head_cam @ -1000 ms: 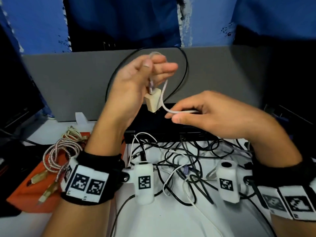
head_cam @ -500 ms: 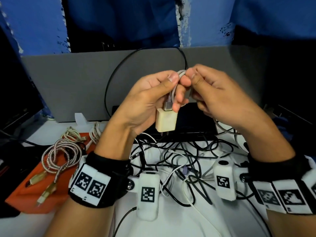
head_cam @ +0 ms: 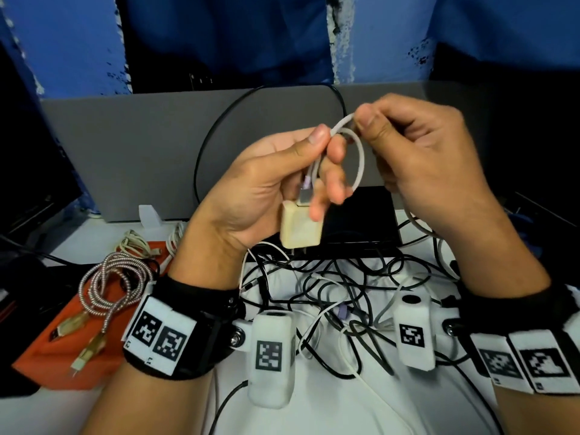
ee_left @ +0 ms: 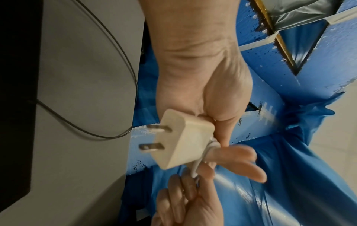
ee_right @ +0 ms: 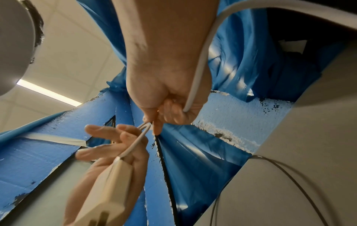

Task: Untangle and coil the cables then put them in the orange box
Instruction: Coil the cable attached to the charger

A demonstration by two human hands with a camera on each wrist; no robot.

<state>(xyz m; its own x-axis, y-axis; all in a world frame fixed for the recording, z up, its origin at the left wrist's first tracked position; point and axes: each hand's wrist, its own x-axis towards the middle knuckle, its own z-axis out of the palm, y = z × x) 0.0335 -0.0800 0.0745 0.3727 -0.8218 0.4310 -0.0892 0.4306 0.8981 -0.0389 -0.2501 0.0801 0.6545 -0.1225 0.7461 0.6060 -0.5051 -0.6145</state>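
- Both hands were raised above the middle of the tabletop (head_cam: 329, 412), close together, working one white cable (head_cam: 359, 158).
- Left hand (head_cam: 270, 183) held the cable near its plug end, thumb and fingers curled round it; cream wall adapter (head_cam: 299, 227) hung below the palm, its two prongs showing in the left wrist view.
- Cable's metal connector (head_cam: 305, 193) sat in the top of the adapter.
- Right hand (head_cam: 420, 161) pinched the cable between thumb and forefinger just above the left thumb, other fingers curled.
- One loop of the cable arched between the two hands; its loose tail ran down under the right hand toward the tabletop.
- Tangle of black and white cables (head_cam: 339, 293) lay across the middle of the tabletop, under both wrists.
- Orange box (head_cam: 59, 350) sat at the left edge of the tabletop, with a coiled braided cable (head_cam: 113, 284) and a beige cable (head_cam: 135, 243) on it.
- Grey panel (head_cam: 141, 146) stood along the far edge, a black cable (head_cam: 219, 127) looping in front.
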